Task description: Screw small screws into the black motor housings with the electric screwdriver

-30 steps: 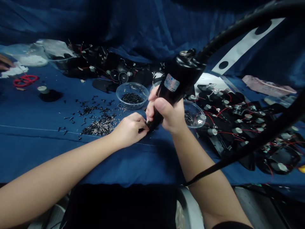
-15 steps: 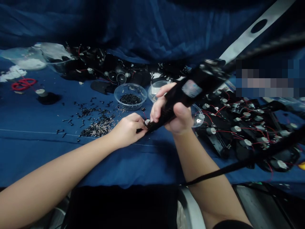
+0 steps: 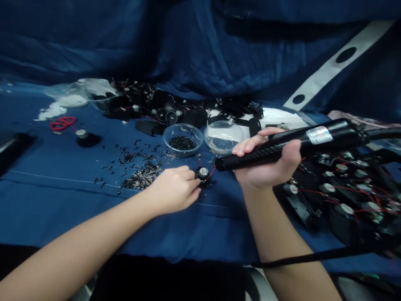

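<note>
My right hand (image 3: 269,161) is wrapped round a black corded electric screwdriver (image 3: 291,144) with a shiny label. Its nose points left and sits lifted off the cloth, just right of a small black part (image 3: 203,173) with a round silvery piece and red wires. Closed fingers of my left hand (image 3: 178,190) are at the left edge of that part and seem to grip it; the fingertips are partly hidden. Left of this hand lies a pile of small dark and silver screws (image 3: 140,175) on the blue cloth.
Behind stand a clear tub of black screws (image 3: 183,140) and another clear tub (image 3: 224,138). Black parts with red wires (image 3: 344,200) crowd the right side. Red-handled scissors (image 3: 63,123) and a black part with a silvery top (image 3: 87,139) lie left.
The screwdriver has swung away to the right and tilted flatter, its nose leaving the small part. My left hand stays at the part, and the view has shifted.
</note>
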{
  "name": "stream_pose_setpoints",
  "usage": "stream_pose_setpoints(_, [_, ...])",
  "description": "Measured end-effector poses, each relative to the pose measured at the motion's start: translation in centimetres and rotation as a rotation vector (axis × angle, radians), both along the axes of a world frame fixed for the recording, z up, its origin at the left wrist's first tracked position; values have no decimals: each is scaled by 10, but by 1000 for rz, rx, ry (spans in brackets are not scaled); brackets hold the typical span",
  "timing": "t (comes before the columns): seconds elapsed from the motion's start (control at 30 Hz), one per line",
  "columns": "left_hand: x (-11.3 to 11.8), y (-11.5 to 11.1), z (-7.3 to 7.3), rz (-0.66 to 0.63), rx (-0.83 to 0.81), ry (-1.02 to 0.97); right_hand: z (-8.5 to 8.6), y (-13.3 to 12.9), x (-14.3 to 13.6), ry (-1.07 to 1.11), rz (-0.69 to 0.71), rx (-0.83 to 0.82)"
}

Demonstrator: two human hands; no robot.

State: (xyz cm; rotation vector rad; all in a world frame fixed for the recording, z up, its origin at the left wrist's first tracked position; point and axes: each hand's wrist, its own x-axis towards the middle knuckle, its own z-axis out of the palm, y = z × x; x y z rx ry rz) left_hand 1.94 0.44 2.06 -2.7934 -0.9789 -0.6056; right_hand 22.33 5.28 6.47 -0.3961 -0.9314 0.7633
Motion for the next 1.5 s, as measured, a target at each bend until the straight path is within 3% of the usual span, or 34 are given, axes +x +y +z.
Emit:
stream_pose_setpoints(0.13, [18, -13, -1, 44, 86, 83, -4, 3, 3, 22, -1, -64])
stream_pose_setpoints(0.27, [-6, 4, 6, -29, -62, -20, -7, 5, 3, 24, -37, -76])
stream_pose_setpoints(0.33, [-36, 24, 13, 132, -105, -100, -7, 4, 3, 19, -42, -83])
stream_pose_setpoints(0.43, [-88, 57, 19, 691, -113, -180, -6, 3, 2, 8, -31, -89])
stream_pose_setpoints(0.53, [-122, 85, 8, 859, -121, -172, -6, 3, 2, 11, -16, -93])
stream_pose_setpoints(0.7, [-127, 122, -12, 869, -176, -36, -7, 1, 1, 27, 10, -94])
stream_pose_setpoints(0.87, [-125, 154, 0, 742, -195, 117, -7, -1, -2, 45, 45, -97])
stream_pose_setpoints(1.03, [-123, 158, -2, 677, -119, 176, -7, -1, -5, 27, 48, -71])
stream_pose_setpoints(1.2, [-115, 151, -7, 740, -59, 145, 6, -4, 2, 102, 3, -59])
stream_pose_setpoints(1.3, [-120, 149, 1, 868, 10, -65, 16, -5, 14, 112, 13, -65])
stream_pose_setpoints(1.37, [-129, 147, 12, 942, 62, -380, 21, -6, 21, 75, 46, -58])
stream_pose_setpoints(1.5, [-141, 128, 39, 964, 78, -731, 18, -4, 23, -38, 139, -68])
